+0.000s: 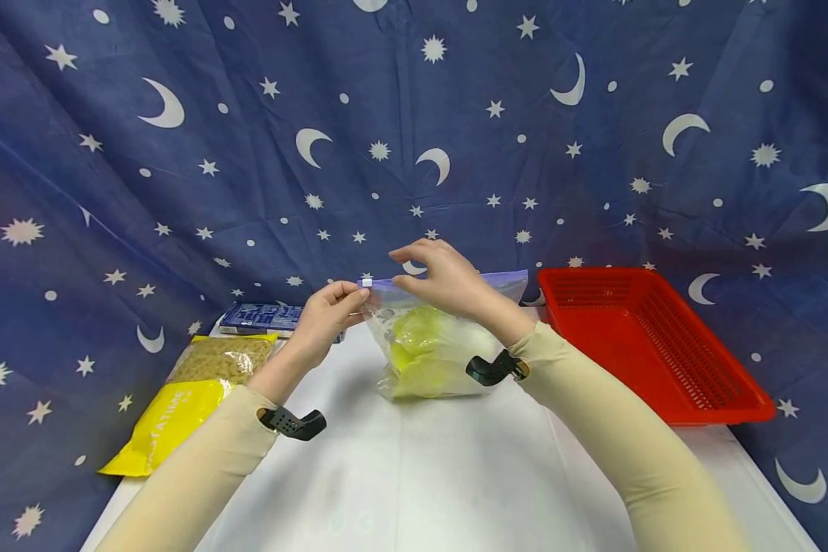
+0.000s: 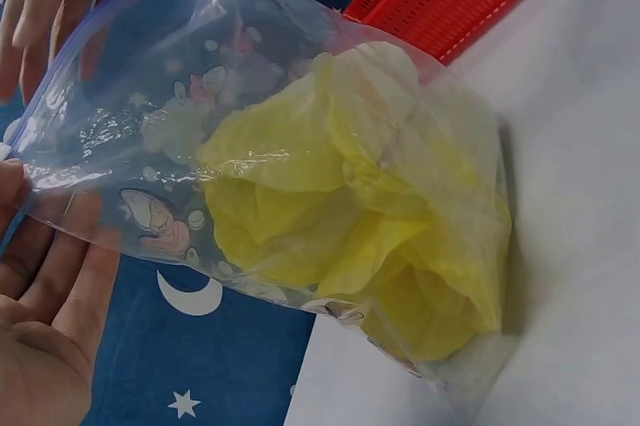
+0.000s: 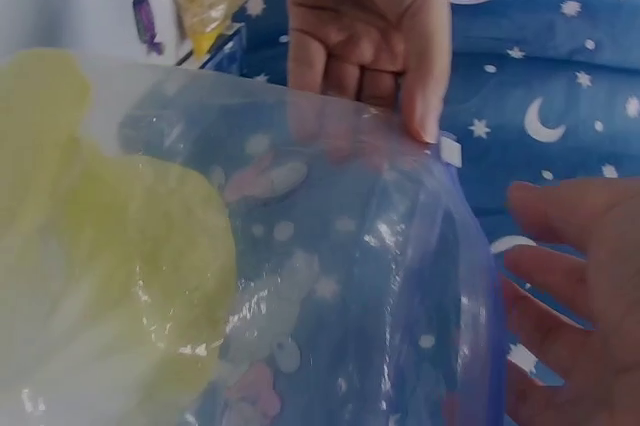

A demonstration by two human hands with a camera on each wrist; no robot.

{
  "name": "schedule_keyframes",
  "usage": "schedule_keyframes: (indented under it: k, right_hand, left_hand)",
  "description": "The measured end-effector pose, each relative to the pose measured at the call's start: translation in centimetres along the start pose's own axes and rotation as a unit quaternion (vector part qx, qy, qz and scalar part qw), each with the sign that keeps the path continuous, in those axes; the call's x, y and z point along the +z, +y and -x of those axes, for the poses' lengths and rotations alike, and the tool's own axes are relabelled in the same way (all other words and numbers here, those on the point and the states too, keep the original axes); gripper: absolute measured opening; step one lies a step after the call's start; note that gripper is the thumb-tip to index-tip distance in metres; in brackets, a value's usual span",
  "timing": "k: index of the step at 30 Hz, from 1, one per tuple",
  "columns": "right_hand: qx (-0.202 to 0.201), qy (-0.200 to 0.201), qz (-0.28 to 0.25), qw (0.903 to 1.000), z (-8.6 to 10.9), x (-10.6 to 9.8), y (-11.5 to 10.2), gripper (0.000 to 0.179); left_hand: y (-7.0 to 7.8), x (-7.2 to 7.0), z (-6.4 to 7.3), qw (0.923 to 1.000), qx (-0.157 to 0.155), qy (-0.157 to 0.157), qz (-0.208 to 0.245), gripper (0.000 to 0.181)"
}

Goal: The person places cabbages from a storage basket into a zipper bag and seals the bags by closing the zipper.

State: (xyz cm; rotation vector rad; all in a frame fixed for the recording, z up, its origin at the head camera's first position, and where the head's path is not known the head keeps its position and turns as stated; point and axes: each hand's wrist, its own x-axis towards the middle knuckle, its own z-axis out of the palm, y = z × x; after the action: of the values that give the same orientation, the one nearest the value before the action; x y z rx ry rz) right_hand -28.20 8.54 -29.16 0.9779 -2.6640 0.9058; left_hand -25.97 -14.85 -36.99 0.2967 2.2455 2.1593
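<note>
A clear zip bag point(image 1: 507, 288) with a purple top strip stands on the table, printed with small cartoon figures. Inside it is a head of pale yellow-green leaves point(image 2: 290, 216), resembling napa cabbage. My left hand point(image 1: 323, 320) pinches the bag's top left corner between thumb and fingers, right by the white slider point(image 3: 451, 151). At the strip, my right hand point(image 1: 445, 277) is raised with fingers loosely bent and parted, holding nothing. In the right wrist view its fingers lie beside the purple strip; whether they touch it I cannot tell.
A red plastic basket point(image 1: 614, 345) stands on the right of the white table point(image 1: 455, 475). At left lies a yellow pasta bag point(image 1: 179, 406), with a blue box point(image 1: 258, 318) behind it. A purple-wrapped candy point(image 3: 146, 18) shows in the right wrist view. A star-patterned curtain point(image 1: 386, 115) hangs behind.
</note>
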Motion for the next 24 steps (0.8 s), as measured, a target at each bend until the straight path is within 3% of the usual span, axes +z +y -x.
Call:
schedule_keyframes:
  k: [4, 10, 17, 24]
  right_hand:
    - [-0.004, -0.029, 0.050, 0.9983, -1.2, 0.8, -0.5, 0.040]
    - [0.000, -0.069, 0.078, 0.9946, -3.0, 1.6, -1.1, 0.032]
    - [0.003, -0.089, 0.071, 0.9935, -3.9, 2.2, -1.7, 0.021]
    - [0.018, -0.091, 0.065, 0.9935, -4.0, 2.5, -2.1, 0.021]
  left_hand:
    - [-0.2, 0.0, -0.1, 0.9999, 0.011, 0.002, 0.009, 0.031]
    - [-0.6, 0.2, -0.2, 0.9997, 0.019, 0.010, 0.012, 0.030]
    - [-0.5, 0.4, 0.0, 0.9994, 0.020, 0.016, 0.025, 0.029]
    - [-0.4, 0.3, 0.1, 0.9986, 0.035, 0.028, 0.028, 0.027]
